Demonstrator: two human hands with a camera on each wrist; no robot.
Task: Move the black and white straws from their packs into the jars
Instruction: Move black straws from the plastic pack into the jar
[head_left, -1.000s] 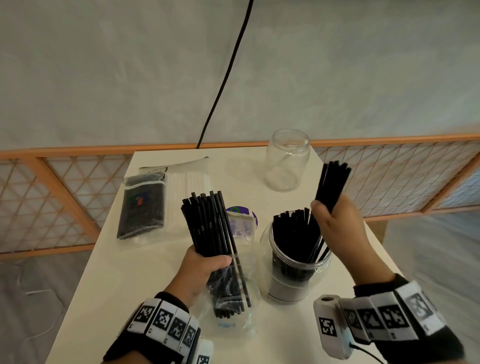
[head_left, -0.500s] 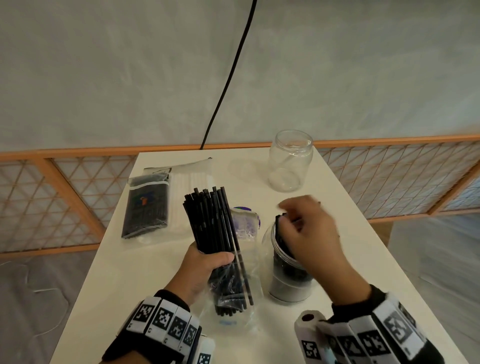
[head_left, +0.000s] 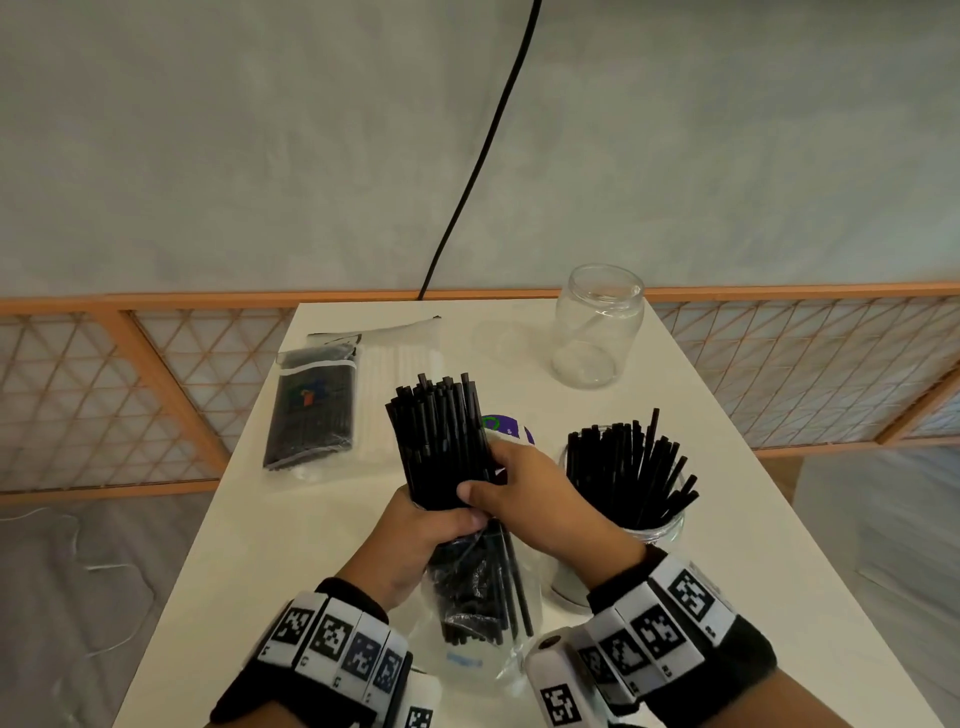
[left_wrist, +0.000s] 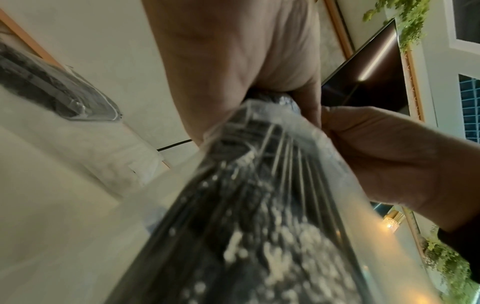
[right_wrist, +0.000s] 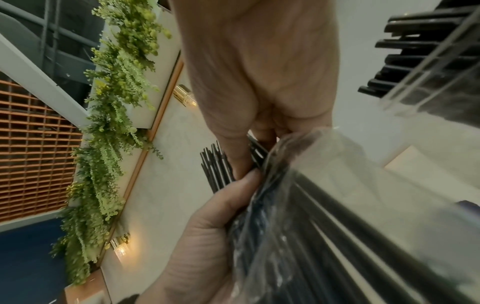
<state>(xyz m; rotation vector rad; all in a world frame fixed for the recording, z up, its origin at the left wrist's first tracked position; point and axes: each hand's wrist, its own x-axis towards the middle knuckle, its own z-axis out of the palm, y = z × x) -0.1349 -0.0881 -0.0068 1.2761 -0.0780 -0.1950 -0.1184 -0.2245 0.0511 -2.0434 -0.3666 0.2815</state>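
My left hand (head_left: 415, 540) grips an opened clear pack of black straws (head_left: 447, 447) upright above the table, plastic bunched at its lower end (left_wrist: 259, 185). My right hand (head_left: 524, 493) has come across and pinches some of those straws just above the left thumb; its fingers (right_wrist: 241, 148) curl round them. A near jar (head_left: 631, 493) at the right holds many black straws fanned out. A second clear jar (head_left: 597, 327) stands empty at the table's far right. A sealed pack of black straws (head_left: 311, 415) and a pack of white straws (head_left: 400, 374) lie at the far left.
The white table (head_left: 249, 545) has an orange lattice railing (head_left: 156, 384) behind and beside it. A black cable (head_left: 483, 156) hangs down the wall to the table's back edge. A purple-labelled lid (head_left: 506, 428) lies behind my hands.
My right hand dropped its bunch of black straws into the near jar, then crossed left and took hold of straws in the pack. The left hand kept holding the pack.
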